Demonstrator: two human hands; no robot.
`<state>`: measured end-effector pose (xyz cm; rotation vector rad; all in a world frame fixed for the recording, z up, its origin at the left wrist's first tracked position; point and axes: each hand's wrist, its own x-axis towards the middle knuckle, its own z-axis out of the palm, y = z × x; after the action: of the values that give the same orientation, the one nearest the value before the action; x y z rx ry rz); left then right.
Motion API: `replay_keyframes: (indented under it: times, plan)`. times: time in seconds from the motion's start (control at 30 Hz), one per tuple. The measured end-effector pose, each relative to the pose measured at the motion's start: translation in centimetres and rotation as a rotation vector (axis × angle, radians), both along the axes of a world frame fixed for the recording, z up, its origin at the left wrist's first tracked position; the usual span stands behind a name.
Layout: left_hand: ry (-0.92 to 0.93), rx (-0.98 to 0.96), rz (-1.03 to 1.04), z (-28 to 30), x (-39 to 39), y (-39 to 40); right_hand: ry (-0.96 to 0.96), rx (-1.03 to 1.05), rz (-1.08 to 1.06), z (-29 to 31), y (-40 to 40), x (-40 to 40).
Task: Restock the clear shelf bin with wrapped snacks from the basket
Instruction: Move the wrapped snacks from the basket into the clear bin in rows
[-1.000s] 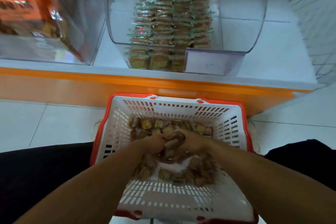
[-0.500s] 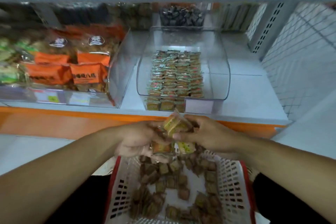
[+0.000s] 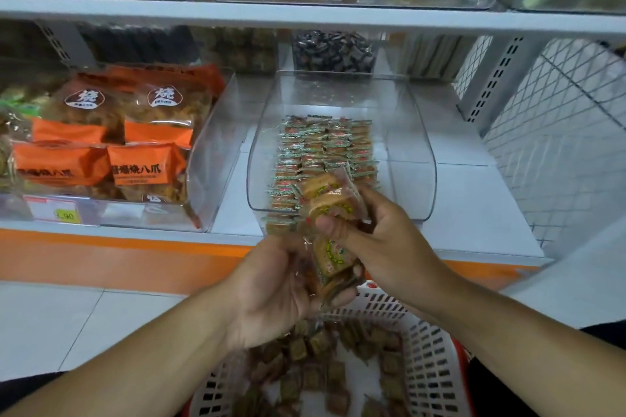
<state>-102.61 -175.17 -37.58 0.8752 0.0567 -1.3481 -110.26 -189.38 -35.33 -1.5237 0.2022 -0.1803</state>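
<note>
A clear shelf bin [image 3: 415, 132] stands on the lower shelf, with wrapped snacks [image 3: 325, 145] stacked in rows along its left side. Below, the white basket [image 3: 426, 362] with a red rim holds several loose wrapped snacks [image 3: 305, 369]. My left hand [image 3: 274, 291] cups a bunch of wrapped snacks [image 3: 333, 257] from underneath. Just in front of the bin's opening, my right hand [image 3: 379, 240] pinches the top of the same bunch [image 3: 325, 196] with thumb and fingers.
A second clear bin [image 3: 216, 159] of orange snack bags [image 3: 101, 159] sits to the left on the same shelf. The upper shelf [image 3: 305, 15] carries more bins. A wire mesh panel [image 3: 559, 145] closes the right side. The shelf front has an orange edge [image 3: 118, 257].
Both hands scooped snacks from the basket and rose with them to the bin's front. The view tilted up from the basket to the shelves.
</note>
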Motion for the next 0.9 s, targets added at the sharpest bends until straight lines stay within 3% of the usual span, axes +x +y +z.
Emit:
replay_keyframes:
  times: [0.2, 0.4, 0.77, 0.9]
  plan:
    - [-0.015, -0.217, -0.041, 0.3, 0.3, 0.1, -0.038, -0.037, -0.057, -0.2, -0.2, 0.6]
    - [-0.225, -0.081, 0.038, -0.6, -0.7, 0.0, -0.06, -0.044, 0.049, -0.4, 0.7, 0.3]
    - [-0.415, 0.06, 0.057, 0.6, 0.0, 0.3, 0.107, 0.254, 0.167, 1.1, -1.4, 0.1]
    - [-0.562, 0.119, 0.066, 0.6, 0.3, 0.3, 0.113, 0.213, 0.197, 0.9, -1.9, 0.2]
